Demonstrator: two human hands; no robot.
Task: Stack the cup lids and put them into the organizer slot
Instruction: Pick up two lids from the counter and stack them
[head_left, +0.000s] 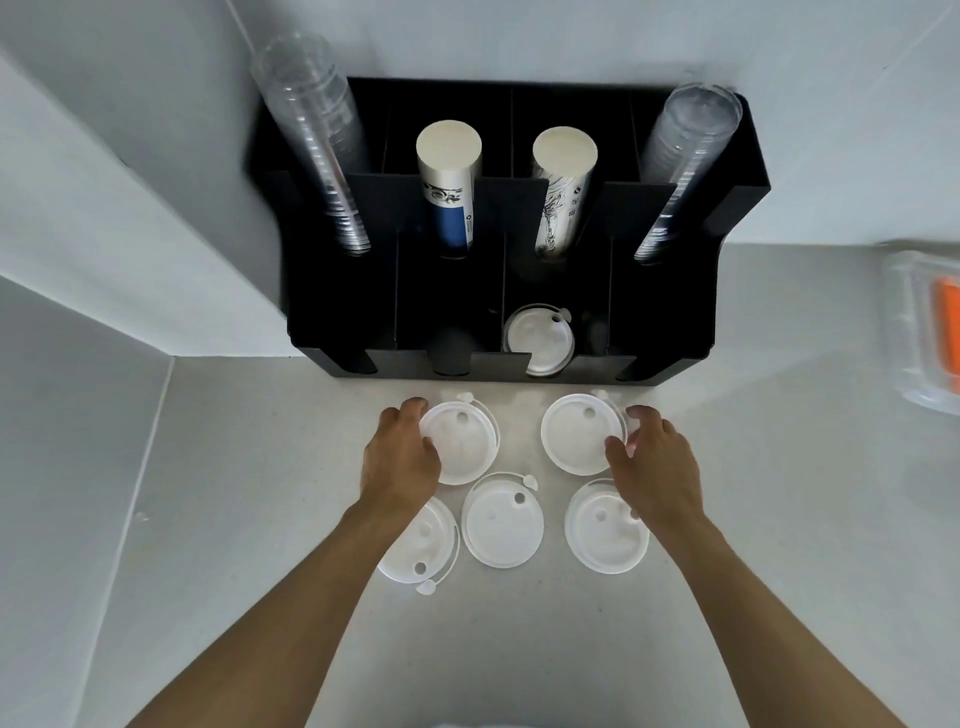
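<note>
Several white cup lids lie on the pale counter in front of a black organizer (332, 291). My left hand (400, 457) grips the left edge of the far-left lid (462, 441). My right hand (654, 462) grips the right edge of the far-right lid (579, 436). Three more lids lie nearer me: one under my left wrist (421, 551), one in the middle (503, 519), one under my right wrist (605, 535). A lid (537, 338) rests in the organizer's third front slot.
Two stacks of clear cups (311, 140) (680, 166) and two stacks of paper cups (449, 182) (561, 182) stand in the organizer's back slots. White walls close in behind and on the left. A clear plastic container with an orange item (924, 327) sits at the right edge.
</note>
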